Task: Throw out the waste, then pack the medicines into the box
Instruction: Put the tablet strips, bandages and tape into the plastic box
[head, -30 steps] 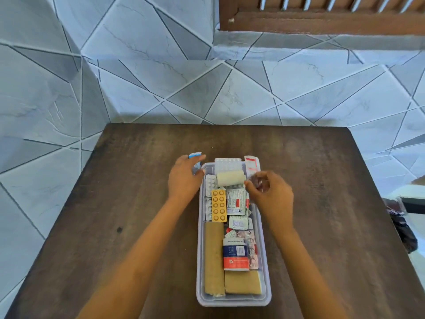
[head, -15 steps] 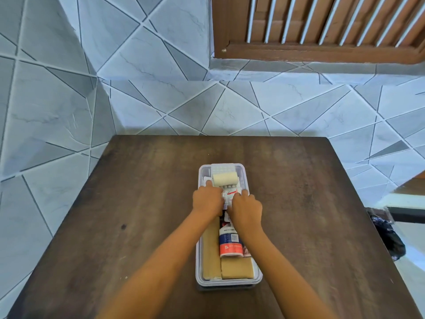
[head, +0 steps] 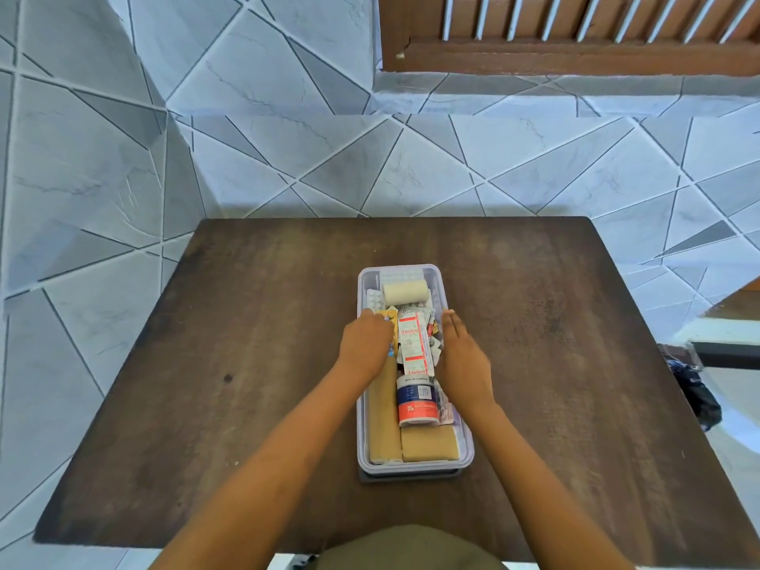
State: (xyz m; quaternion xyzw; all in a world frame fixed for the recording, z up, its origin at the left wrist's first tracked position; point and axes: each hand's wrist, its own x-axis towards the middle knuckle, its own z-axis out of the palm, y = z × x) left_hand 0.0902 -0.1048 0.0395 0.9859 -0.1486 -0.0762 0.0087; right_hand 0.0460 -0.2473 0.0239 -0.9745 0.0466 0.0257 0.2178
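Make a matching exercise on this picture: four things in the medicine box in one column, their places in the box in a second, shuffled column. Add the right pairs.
Things
1. bandage roll
2. red, white and blue bottle
3. tan pad
4. left hand

Places in the box
A. near right corner
B. over the left side, on the blister strips
C. far end
D. lying on its side, just beyond the tan pad

Pairs: 1-C, 2-D, 3-A, 4-B
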